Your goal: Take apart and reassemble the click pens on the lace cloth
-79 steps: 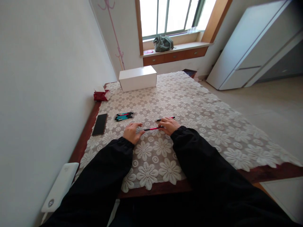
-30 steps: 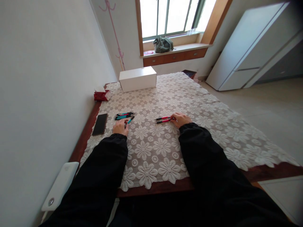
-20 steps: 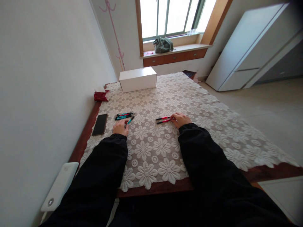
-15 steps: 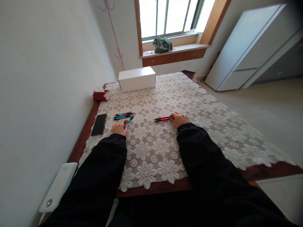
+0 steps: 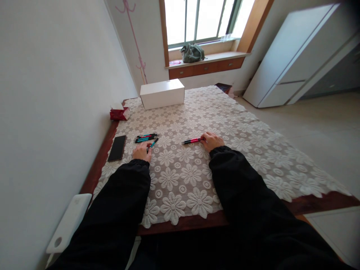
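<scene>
My left hand (image 5: pixel 142 151) rests on the tablecloth, its fingers closed on a teal-and-black pen (image 5: pixel 154 143) that points up and to the right. Just beyond it lies a small bunch of teal, red and black pens (image 5: pixel 146 138), side by side. Farther right, my right hand (image 5: pixel 211 141) pinches the near end of a red-and-black pen (image 5: pixel 192 141) lying flat and pointing left. A second pen seems to lie against it, though the two are hard to separate. Fingertips of both hands are partly hidden.
A black phone (image 5: pixel 117 147) lies left of my left hand. On the lace tablecloth (image 5: pixel 172 176) stand a red tissue pack (image 5: pixel 119 113) near the wall and a long white box (image 5: pixel 163 94) at the far end. A white device (image 5: pixel 69 223) sits by the table's left edge.
My right hand has shifted very slightly left, and the red-and-black pens at its fingertips look closer together. The left hand and its teal pen stay in place.
</scene>
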A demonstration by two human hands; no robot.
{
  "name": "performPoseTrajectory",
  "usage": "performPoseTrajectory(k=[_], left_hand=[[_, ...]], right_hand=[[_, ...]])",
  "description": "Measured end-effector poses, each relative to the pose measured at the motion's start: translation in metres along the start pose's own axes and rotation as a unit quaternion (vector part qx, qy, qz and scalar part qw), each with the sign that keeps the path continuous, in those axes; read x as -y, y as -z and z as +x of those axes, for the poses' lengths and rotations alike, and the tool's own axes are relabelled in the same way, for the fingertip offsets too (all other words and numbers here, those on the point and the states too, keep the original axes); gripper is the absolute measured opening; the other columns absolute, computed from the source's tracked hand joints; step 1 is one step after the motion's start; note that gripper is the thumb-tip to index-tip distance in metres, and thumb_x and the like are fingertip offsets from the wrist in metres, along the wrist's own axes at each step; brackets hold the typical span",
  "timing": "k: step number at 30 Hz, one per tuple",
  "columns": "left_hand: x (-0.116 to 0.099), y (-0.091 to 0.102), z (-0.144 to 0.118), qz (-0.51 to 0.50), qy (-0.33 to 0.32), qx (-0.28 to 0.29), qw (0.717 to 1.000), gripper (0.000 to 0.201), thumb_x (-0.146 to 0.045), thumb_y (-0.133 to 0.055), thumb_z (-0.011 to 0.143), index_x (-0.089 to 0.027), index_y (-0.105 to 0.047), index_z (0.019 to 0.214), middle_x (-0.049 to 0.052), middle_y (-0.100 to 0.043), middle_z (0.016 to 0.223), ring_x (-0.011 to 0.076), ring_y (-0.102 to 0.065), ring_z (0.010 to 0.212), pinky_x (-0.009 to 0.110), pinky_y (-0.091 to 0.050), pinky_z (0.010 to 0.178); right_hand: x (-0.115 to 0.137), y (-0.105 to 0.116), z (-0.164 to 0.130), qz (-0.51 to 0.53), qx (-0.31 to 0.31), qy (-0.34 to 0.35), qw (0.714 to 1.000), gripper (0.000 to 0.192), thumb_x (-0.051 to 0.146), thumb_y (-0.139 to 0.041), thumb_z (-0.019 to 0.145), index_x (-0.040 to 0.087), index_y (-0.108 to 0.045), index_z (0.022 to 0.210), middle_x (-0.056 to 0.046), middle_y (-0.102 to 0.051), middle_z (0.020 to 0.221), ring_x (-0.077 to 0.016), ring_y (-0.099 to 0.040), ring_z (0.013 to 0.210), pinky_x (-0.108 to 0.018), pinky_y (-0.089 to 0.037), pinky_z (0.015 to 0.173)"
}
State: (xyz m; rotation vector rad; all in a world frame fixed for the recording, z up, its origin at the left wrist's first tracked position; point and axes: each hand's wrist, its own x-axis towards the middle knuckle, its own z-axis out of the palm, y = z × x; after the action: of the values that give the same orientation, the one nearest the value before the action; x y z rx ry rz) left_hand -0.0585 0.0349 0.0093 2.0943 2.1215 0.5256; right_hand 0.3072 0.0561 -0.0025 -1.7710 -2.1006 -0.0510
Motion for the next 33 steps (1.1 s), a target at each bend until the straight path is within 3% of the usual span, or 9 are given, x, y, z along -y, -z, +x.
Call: performPoseTrajectory(k=[7,13,16,19,24,27,30,33], left_hand=[[0.000,0.000,0.000,-0.023,0.012,-0.005,1.000,0.032,-0.022,-0.058,0.085,-0.024,-0.066,0.116,0.007,-0.072,0.111,0.0275,-0.062,0.109,0.041,-0.046,0.094],[0.000,-0.001,0.001,-0.149,0.015,-0.032,0.988,0.031,-0.018,-0.057,0.082,-0.022,-0.067,0.112,0.005,-0.072,0.107,0.0185,-0.065,0.088,0.032,-0.052,0.082],[-0.010,-0.003,-0.003,-0.271,0.012,-0.015,0.962,0.032,-0.023,-0.060,0.081,-0.020,-0.066,0.112,0.006,-0.071,0.105,0.0154,-0.063,0.078,0.027,-0.052,0.070],[-0.029,-0.007,-0.014,-0.402,-0.011,0.041,0.915,0.036,-0.033,-0.065,0.079,-0.018,-0.065,0.111,0.008,-0.070,0.103,0.0129,-0.063,0.073,0.024,-0.050,0.064],[-0.061,-0.018,-0.045,-0.481,-0.081,0.164,0.857,0.039,-0.043,-0.074,0.074,-0.018,-0.068,0.103,0.007,-0.071,0.095,0.0115,-0.062,0.068,0.021,-0.047,0.057],[-0.069,-0.022,-0.058,-0.462,-0.102,0.183,0.862,0.034,-0.041,-0.077,0.073,-0.018,-0.068,0.097,0.002,-0.069,0.076,0.0091,-0.057,0.055,0.021,-0.043,0.052],[-0.071,-0.020,-0.061,-0.449,-0.109,0.166,0.871,0.028,-0.042,-0.078,0.074,-0.017,-0.067,0.080,0.000,-0.066,0.067,0.0098,-0.057,0.054,0.022,-0.044,0.053],[-0.070,-0.016,-0.059,-0.417,-0.128,0.159,0.886,0.028,-0.043,-0.074,0.077,-0.016,-0.070,0.073,0.000,-0.067,0.063,0.0104,-0.056,0.054,0.023,-0.044,0.053]], right_hand=[[-0.001,0.000,-0.002,-0.001,-0.001,0.004,1.000,0.008,0.027,-0.061,0.086,0.025,-0.067,0.092,-0.005,-0.067,0.095,-0.0229,-0.061,0.094,-0.031,-0.045,0.073],[0.004,0.007,-0.003,0.030,-0.010,0.032,0.999,0.012,0.028,-0.056,0.090,0.024,-0.068,0.092,-0.005,-0.068,0.094,-0.0216,-0.061,0.091,-0.030,-0.045,0.075],[0.015,0.008,-0.007,0.087,-0.004,0.107,0.990,0.020,0.031,-0.050,0.096,0.023,-0.068,0.093,-0.006,-0.069,0.095,-0.0200,-0.062,0.091,-0.029,-0.046,0.078],[0.034,0.005,-0.012,0.154,0.023,0.191,0.969,0.027,0.036,-0.047,0.099,0.022,-0.069,0.094,-0.006,-0.069,0.094,-0.0195,-0.063,0.090,-0.029,-0.046,0.080],[0.071,0.000,-0.025,0.262,0.048,0.231,0.936,0.035,0.044,-0.043,0.101,0.023,-0.070,0.097,-0.007,-0.068,0.091,-0.0195,-0.063,0.085,-0.030,-0.049,0.078],[0.087,-0.001,-0.032,0.334,0.050,0.235,0.911,0.033,0.044,-0.045,0.100,0.023,-0.070,0.096,-0.006,-0.066,0.089,-0.0182,-0.061,0.079,-0.030,-0.049,0.073],[0.100,-0.002,-0.037,0.407,0.071,0.217,0.884,0.028,0.044,-0.052,0.097,0.023,-0.069,0.101,-0.004,-0.063,0.087,-0.0153,-0.058,0.070,-0.027,-0.048,0.062],[0.107,-0.001,-0.040,0.464,0.077,0.199,0.860,0.027,0.046,-0.056,0.095,0.022,-0.068,0.100,-0.004,-0.065,0.091,-0.0161,-0.061,0.076,-0.028,-0.051,0.066]])
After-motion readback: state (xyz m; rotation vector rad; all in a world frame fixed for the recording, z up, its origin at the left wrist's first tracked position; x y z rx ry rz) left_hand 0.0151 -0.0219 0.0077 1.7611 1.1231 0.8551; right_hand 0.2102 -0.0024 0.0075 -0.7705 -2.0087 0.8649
